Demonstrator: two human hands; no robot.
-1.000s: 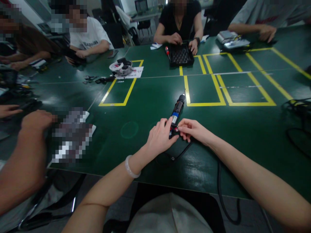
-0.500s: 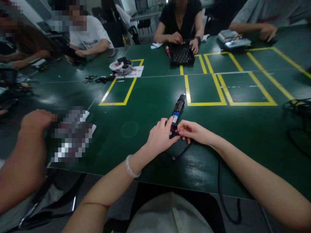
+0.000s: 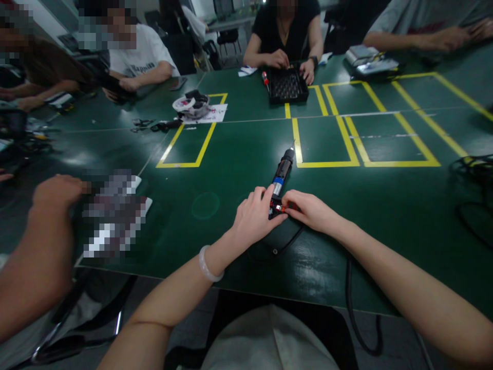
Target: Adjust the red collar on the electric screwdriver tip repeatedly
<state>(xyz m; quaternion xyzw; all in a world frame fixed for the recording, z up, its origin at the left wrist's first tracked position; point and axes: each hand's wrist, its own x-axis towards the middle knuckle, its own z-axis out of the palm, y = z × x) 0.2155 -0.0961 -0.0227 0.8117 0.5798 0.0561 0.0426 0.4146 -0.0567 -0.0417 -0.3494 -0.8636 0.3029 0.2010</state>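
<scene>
An electric screwdriver (image 3: 283, 169) with a black body and a blue band lies on the green table, its thin tip pointing away from me. My left hand (image 3: 254, 215) is closed around its near end. At that same end, my right hand (image 3: 308, 206) pinches a small red-orange part (image 3: 283, 209), which shows a bright spot beside the fingertips. The fingers partly hide the driver's near end. A black cable (image 3: 288, 243) runs on the table just below my hands.
Yellow tape outlines (image 3: 327, 165) mark the table (image 3: 239, 149). Across it, a person works at a black tray (image 3: 288, 87). A coiled bundle (image 3: 192, 105) lies far left, and black cables (image 3: 477, 169) lie at right. A neighbour's arm (image 3: 50, 231) reaches in at left.
My right fingers have shifted slightly, and more of the small red-orange part shows between them. At the far right, another person's hand has moved further right. My left hand has hardly moved.
</scene>
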